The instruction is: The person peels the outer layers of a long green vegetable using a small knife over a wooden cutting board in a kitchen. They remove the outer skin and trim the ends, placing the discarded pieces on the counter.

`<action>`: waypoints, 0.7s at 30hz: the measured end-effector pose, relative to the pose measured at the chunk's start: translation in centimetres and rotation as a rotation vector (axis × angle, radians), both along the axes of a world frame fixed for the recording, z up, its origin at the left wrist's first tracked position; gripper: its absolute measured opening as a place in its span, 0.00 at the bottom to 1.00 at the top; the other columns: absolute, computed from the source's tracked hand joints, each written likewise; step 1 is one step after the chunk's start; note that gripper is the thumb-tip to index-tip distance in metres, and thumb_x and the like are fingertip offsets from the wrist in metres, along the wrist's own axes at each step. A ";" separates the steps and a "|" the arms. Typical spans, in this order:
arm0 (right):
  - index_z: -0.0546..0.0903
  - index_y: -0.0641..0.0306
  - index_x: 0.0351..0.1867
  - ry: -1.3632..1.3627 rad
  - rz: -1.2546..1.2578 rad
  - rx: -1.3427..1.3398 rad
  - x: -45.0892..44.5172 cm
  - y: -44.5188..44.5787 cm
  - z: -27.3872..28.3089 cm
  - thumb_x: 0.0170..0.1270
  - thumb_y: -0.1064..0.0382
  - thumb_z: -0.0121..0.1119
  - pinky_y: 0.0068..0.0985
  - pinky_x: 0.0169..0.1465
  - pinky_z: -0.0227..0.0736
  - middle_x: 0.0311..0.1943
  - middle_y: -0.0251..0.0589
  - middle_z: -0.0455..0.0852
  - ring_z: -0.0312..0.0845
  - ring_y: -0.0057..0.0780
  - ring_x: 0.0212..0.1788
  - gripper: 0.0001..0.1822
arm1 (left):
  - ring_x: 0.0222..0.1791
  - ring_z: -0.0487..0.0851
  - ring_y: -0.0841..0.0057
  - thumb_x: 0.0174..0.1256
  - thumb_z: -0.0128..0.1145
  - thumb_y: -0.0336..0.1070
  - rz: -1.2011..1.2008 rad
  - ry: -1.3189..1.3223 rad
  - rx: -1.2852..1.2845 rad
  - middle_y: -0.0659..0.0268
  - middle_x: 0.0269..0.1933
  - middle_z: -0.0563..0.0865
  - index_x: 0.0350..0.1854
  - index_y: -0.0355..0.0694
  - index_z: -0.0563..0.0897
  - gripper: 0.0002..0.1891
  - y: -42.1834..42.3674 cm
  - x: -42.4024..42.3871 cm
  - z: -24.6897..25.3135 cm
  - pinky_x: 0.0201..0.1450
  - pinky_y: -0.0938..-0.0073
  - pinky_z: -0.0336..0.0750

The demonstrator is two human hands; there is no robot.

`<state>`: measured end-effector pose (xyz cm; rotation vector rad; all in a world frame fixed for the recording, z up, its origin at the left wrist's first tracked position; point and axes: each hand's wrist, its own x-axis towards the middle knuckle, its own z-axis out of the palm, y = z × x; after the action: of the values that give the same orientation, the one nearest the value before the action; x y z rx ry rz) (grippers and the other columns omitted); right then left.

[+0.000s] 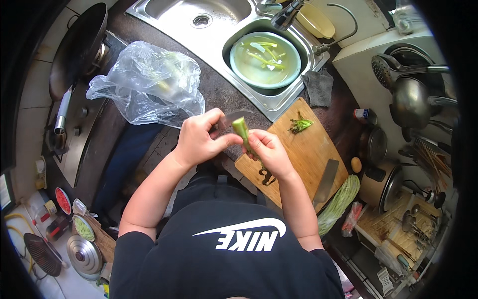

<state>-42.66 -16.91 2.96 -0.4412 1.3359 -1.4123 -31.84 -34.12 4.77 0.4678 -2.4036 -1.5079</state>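
My left hand (202, 134) grips a small knife, its curved metal blade (239, 115) pointing right beside the cut upper end of a thick green vegetable stalk (240, 128). The left thumb presses toward the stalk's side. In my right hand (269, 151) the stalk is held tilted, over the near-left part of a wooden cutting board (287, 149). Dark wilted leaves (267, 176) show below the right hand; whether they join the stalk I cannot tell. A tuft of green leaves (301, 124) lies on the board's far end. A cleaver (326, 181) rests along its right edge.
Ahead, a basin (236, 67) of water with green strips sits in the steel sink (179, 33). A clear plastic bag (149, 82) lies left, near a wok (80, 48) on the stove. Right of the board are a netted green bundle (340, 203) and an egg (356, 165).
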 end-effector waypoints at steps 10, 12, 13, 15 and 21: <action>0.80 0.68 0.47 0.066 0.042 0.054 0.9 0.7 3.6 0.68 0.57 0.50 0.14 0.33 0.66 0.27 0.29 0.80 0.69 0.12 0.28 0.16 | 0.12 0.72 0.73 0.41 0.71 0.51 0.018 0.151 -0.435 0.67 0.16 0.74 0.20 0.40 0.74 0.22 0.1 0.9 2.6 0.16 0.75 0.64; 0.79 0.68 0.49 0.071 0.032 0.057 1.2 0.8 3.7 0.68 0.58 0.51 0.15 0.34 0.67 0.27 0.29 0.80 0.70 0.13 0.29 0.17 | 0.12 0.72 0.72 0.41 0.70 0.51 0.025 0.179 -0.473 0.67 0.16 0.74 0.20 0.40 0.73 0.22 0.2 1.1 2.7 0.16 0.75 0.64; 0.79 0.68 0.49 0.074 0.029 0.053 1.4 0.8 3.6 0.68 0.58 0.51 0.15 0.35 0.67 0.27 0.30 0.80 0.70 0.13 0.29 0.16 | 0.12 0.71 0.72 0.42 0.70 0.51 0.026 0.187 -0.480 0.67 0.16 0.74 0.19 0.40 0.73 0.21 0.3 1.2 2.7 0.16 0.75 0.65; 0.79 0.68 0.50 0.078 0.033 0.043 1.6 0.9 3.7 0.68 0.59 0.51 0.15 0.36 0.68 0.28 0.30 0.80 0.71 0.13 0.30 0.17 | 0.14 0.73 0.71 0.43 0.68 0.52 0.018 0.162 -0.513 0.67 0.16 0.75 0.19 0.41 0.73 0.21 0.3 1.4 3.0 0.17 0.74 0.66; 0.77 0.69 0.52 0.003 0.076 -0.013 1.9 1.3 4.4 0.68 0.60 0.49 0.15 0.36 0.69 0.29 0.32 0.81 0.71 0.14 0.30 0.17 | 0.16 0.77 0.70 0.47 0.65 0.55 -0.007 0.133 -0.642 0.67 0.16 0.76 0.18 0.43 0.72 0.21 0.4 2.1 3.6 0.18 0.74 0.69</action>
<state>-40.78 -15.59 7.34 -0.4978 1.2998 -1.3587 -29.75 -33.71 8.39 0.2036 -2.5879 -0.6658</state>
